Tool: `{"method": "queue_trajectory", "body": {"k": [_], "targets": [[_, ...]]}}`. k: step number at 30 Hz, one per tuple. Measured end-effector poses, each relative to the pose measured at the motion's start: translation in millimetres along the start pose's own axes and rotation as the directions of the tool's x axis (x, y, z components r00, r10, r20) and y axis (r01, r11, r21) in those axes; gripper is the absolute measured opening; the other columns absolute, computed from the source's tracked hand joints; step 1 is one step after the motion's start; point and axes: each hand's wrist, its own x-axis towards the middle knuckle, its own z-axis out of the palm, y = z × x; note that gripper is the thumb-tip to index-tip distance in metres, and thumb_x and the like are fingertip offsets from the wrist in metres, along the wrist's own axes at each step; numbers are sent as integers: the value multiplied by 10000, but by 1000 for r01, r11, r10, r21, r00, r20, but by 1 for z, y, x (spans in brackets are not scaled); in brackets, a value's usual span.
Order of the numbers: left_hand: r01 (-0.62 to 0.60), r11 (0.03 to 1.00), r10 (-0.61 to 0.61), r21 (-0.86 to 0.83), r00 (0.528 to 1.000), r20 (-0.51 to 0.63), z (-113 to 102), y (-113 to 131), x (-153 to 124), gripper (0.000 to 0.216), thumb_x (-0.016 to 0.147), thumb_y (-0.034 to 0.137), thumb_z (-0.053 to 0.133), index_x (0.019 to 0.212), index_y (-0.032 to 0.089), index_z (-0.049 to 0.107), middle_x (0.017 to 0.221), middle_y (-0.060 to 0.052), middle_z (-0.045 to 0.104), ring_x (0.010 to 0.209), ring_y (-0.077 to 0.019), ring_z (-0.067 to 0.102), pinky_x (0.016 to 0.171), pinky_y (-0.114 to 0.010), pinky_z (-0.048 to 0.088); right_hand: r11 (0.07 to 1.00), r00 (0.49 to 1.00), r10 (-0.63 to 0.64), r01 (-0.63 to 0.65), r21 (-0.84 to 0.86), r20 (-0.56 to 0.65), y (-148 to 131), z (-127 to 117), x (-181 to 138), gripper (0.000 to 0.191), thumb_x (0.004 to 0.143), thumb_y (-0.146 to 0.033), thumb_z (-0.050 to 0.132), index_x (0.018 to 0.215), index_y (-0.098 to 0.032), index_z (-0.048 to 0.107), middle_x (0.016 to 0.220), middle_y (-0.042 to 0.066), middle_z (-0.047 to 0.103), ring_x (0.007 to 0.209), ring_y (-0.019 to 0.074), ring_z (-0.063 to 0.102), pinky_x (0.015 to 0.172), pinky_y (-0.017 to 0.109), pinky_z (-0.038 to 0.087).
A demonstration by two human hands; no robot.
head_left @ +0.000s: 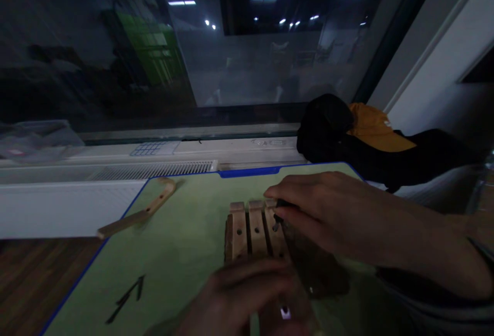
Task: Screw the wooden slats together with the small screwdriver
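Three pale wooden slats (258,233) with drilled holes lie side by side on a green board (181,253). My right hand (320,207) reaches in from the right, its thumb and fingers closed on a small black tool (278,211). The lower end of that tool meets the hole in the rightmost slat; its exact kind is hidden by the fingers. Across the nearer part of the slats lies my left hand (239,295), blurred, its fingers bent over the wood. A dark brown piece (320,269) shows under my right hand.
A bent wooden piece with holes (154,205) lies across the board's left edge. A black angled mark or thin object (126,300) is at lower left. Beyond are a radiator (154,171), windowsill and window. Black clothing (370,156) and an orange cap (376,125) lie at right.
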Motion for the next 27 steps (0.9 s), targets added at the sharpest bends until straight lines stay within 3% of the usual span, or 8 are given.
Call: {"method": "queue_trajectory", "body": {"k": [2,3,6,14,21,27], "targets": [[148,989,-146,-2,974,-171,-7,-4,7,155,861,191,569,968,235,672,944,12,727,843,-133,684,733,-189,564,1000,1000,-3,2,-20,-9,4,1,-2,227,914,-240,432,1071,-191,588,1004,52,648,902,188,609,794,333,460],[222,975,-213,20,956,-203,-10,-8,11,157,865,176,556,943,237,677,938,9,722,852,-144,673,743,-229,560,1000,1000,-8,8,-31,-17,6,2,-3,248,914,-247,430,1099,-180,580,1039,73,636,943,203,599,818,349,452],[276,950,-241,143,944,-224,-17,-21,22,146,829,184,607,947,236,676,969,-11,696,918,-192,626,821,-342,514,999,999,-18,16,-49,-35,9,4,-3,262,911,-238,432,1117,-173,581,1044,94,620,953,218,596,818,368,450],[80,984,-48,157,980,-195,-7,-42,51,206,769,276,703,947,174,685,959,-53,679,950,-202,584,866,-370,447,999,998,-32,30,-41,-47,5,0,2,195,898,-216,475,1059,-163,571,981,79,653,903,203,614,753,319,449],[44,982,-15,185,988,-153,-1,-48,57,135,790,283,685,879,184,705,858,-39,703,884,-204,617,853,-381,425,999,998,-11,8,-51,-56,3,1,4,104,894,-207,480,940,-166,564,890,66,649,813,185,612,700,301,438],[41,993,-30,107,994,-104,-4,-49,56,117,808,272,665,898,213,709,924,-27,700,928,-193,610,876,-375,429,999,999,6,-8,-39,-33,2,4,6,118,901,-216,461,936,-173,565,886,55,645,763,183,605,649,300,434]]}}
